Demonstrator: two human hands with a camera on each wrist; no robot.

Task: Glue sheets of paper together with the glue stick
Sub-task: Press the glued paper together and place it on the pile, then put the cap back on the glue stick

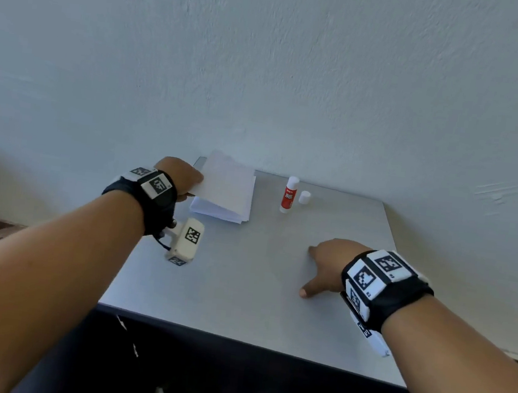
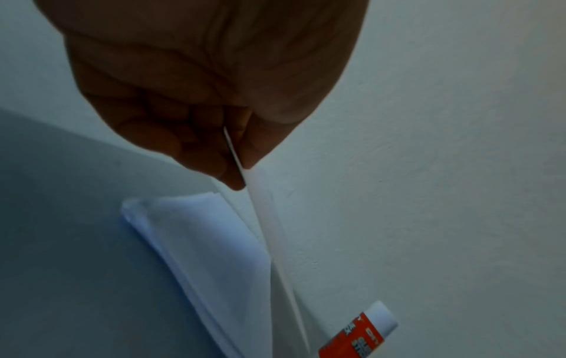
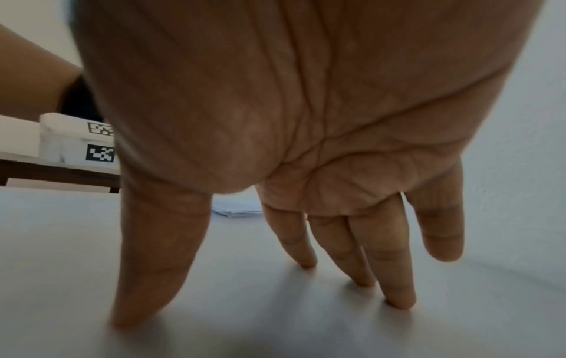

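Observation:
A small stack of white paper [image 1: 220, 211] lies at the far left of the grey table [image 1: 240, 291]. My left hand [image 1: 185, 178] pinches one white sheet [image 1: 227, 183] by its left edge and holds it lifted above the stack; in the left wrist view the sheet's edge [image 2: 235, 155] sits between thumb and fingers, with the stack [image 2: 208, 247] below. A red and white glue stick [image 1: 289, 195] stands upright, uncapped, right of the stack, also visible as the glue stick [image 2: 361, 334]. My right hand [image 1: 323, 268] rests with straight fingers [image 3: 395, 278] spread on the bare tabletop.
The glue stick's white cap [image 1: 304, 197] stands just right of it. A pale wall [image 1: 297, 71] rises directly behind the table. The table's dark front edge [image 1: 235, 339] is near me, with patterned floor to the left.

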